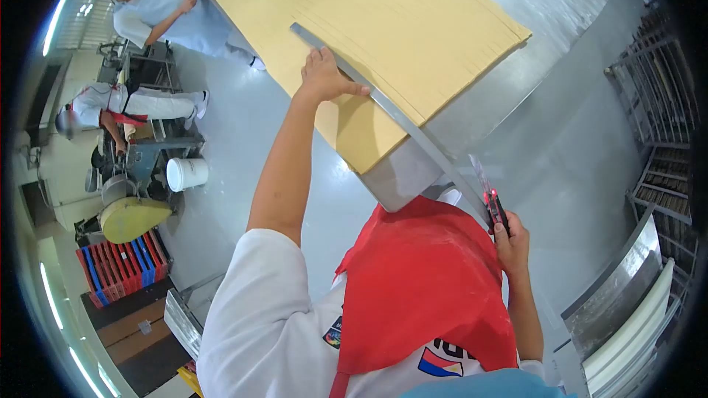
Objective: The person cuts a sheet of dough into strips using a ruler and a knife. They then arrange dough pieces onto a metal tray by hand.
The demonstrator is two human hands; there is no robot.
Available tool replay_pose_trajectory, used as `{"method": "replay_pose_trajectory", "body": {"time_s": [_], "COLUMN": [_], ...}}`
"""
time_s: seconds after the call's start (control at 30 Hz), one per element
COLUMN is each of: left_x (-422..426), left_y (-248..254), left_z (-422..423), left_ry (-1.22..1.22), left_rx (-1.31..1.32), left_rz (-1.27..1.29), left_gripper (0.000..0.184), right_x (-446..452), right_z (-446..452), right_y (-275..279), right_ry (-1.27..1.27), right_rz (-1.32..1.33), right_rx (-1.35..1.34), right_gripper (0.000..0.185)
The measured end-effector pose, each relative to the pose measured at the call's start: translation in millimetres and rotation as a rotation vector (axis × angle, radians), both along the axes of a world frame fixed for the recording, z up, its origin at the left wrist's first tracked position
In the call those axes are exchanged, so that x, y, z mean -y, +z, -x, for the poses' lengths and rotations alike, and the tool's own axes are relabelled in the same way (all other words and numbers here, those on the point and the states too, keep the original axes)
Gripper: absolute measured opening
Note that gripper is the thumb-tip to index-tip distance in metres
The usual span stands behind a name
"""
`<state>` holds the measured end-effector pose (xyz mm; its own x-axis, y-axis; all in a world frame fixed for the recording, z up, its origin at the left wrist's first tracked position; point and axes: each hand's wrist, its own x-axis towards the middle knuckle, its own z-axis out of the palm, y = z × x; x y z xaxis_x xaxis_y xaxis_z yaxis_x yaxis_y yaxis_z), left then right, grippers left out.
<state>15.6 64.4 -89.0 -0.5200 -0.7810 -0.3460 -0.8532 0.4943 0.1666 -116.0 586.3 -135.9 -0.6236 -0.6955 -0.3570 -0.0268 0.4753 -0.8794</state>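
Observation:
A broad stack of pale yellow sheets point(413, 7) lies on a metal table point(509, 81); the material's kind is unclear. Across its near end runs a long metal straightedge point(413, 129), whose lower end sticks out past the table toward my right side. My left hand point(328, 77) holds the straightedge against the sheets, thumb and fingers spread along it. Off the table edge, my right hand point(514, 243) grips a red and black utility knife point(494, 206) with its blade extended upward. The knife is beside the straightedge's lower end. Thin parallel lines mark the sheets.
One co-worker point(158, 4) stands at the table's far left with an orange-handled tool. Another person point(110, 103) works at equipment on the left, near a white bucket point(187, 174). Red and blue trays point(125, 269) stand lower left. Racks point(656, 96) line the right.

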Motion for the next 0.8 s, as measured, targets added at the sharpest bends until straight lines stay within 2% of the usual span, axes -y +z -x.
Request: {"method": "replay_pose_trajectory", "body": {"time_s": [0.07, 0.17, 0.27, 0.8], "left_x": [2.5, 4.5, 14.3, 11.3], "left_y": [-1.2, 10.6, -10.2, -12.0], "left_z": [0.3, 4.0, -0.2, 1.3], "left_ry": [-0.011, -0.030, -0.032, -0.042], "left_rx": [0.004, -0.003, -0.002, -0.013], "left_rz": [0.045, -0.026, 0.064, 0.058], "left_gripper": [0.160, 0.160, 0.159, 0.162], "right_x": [2.3, 2.4, 7.5, 8.3], "right_z": [-1.6, -2.4, -2.0, -2.2], "right_y": [-3.5, -0.8, 7.2, 11.3], "right_ry": [-0.004, 0.000, 0.008, 0.025], "right_rz": [0.003, -0.015, -0.022, -0.031], "right_rx": [0.013, 0.024, 0.012, -0.049], "right_gripper": [0.026, 0.025, 0.025, 0.026]}}
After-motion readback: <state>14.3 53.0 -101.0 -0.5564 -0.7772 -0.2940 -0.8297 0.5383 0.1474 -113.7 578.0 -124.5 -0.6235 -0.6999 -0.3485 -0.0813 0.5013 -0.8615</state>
